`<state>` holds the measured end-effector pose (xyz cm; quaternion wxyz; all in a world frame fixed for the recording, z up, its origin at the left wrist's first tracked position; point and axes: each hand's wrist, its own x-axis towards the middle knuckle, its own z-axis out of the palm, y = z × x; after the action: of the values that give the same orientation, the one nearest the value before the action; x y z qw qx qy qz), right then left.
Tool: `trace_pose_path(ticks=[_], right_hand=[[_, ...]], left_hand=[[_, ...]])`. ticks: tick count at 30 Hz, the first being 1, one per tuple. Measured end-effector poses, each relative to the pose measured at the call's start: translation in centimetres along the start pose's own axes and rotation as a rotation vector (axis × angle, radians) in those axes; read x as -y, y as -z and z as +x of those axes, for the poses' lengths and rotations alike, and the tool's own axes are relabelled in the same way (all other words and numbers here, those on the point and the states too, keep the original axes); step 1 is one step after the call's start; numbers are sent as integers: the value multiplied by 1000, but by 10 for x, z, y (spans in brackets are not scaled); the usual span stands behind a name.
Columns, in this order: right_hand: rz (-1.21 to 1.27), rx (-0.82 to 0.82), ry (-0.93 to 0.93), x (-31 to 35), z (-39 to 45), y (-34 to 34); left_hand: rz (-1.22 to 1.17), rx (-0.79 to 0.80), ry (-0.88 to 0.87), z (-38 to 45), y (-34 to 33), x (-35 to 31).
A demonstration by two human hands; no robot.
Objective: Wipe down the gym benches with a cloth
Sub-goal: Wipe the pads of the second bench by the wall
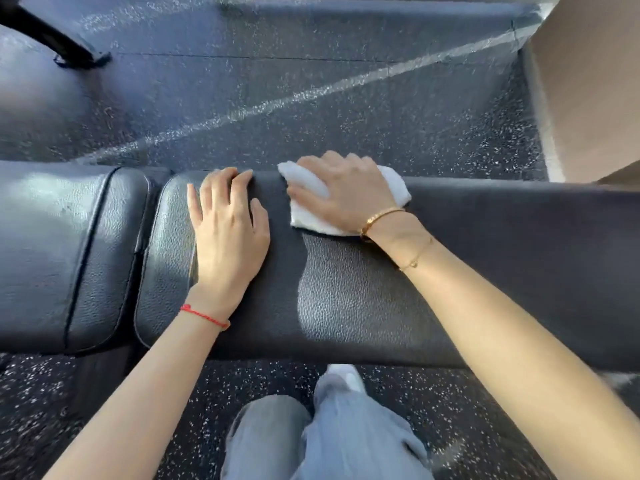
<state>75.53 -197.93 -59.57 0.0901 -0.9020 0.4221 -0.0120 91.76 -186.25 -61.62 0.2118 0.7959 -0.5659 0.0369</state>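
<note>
Speckled black rubber flooring (450, 410) fills the bottom of the frame, beneath grey trouser legs (311, 438). Above it, mid-frame, the black padded leather counter (346, 306) runs crosswise. The left hand (228, 230) lies flat, fingers (239, 188) released, probably steadying the person. The right hand (346, 192) presses a white folded cloth (308, 206) onto the far edge, fingers spread over it, likely for firm wiping.

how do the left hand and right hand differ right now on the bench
The left hand lies bare and flat on the bench pad; the right hand presses a white cloth against it. The left wrist wears a red string; the right wrist wears a gold bangle. The left hand sits near the pad's rounded end, the right hand further along. Both point toward the far edge.
</note>
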Motion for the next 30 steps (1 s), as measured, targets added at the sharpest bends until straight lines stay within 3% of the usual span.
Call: trace_pose_path(ticks=[6, 13, 16, 21, 26, 30], right_hand=[[33, 218, -209, -100, -34, 31], [203, 420, -10, -58, 10, 21], [219, 451, 52, -75, -3, 27], [245, 489, -82, -123, -23, 30], [279, 556, -30, -75, 11, 18], [244, 491, 16, -54, 13, 19]], left_hand=[[6, 82, 5, 26, -4, -19], [31, 163, 42, 35, -10, -35], [43, 195, 55, 36, -7, -37], [113, 240, 68, 38, -7, -41], [130, 221, 65, 36, -10, -42], [127, 240, 66, 37, -10, -41]])
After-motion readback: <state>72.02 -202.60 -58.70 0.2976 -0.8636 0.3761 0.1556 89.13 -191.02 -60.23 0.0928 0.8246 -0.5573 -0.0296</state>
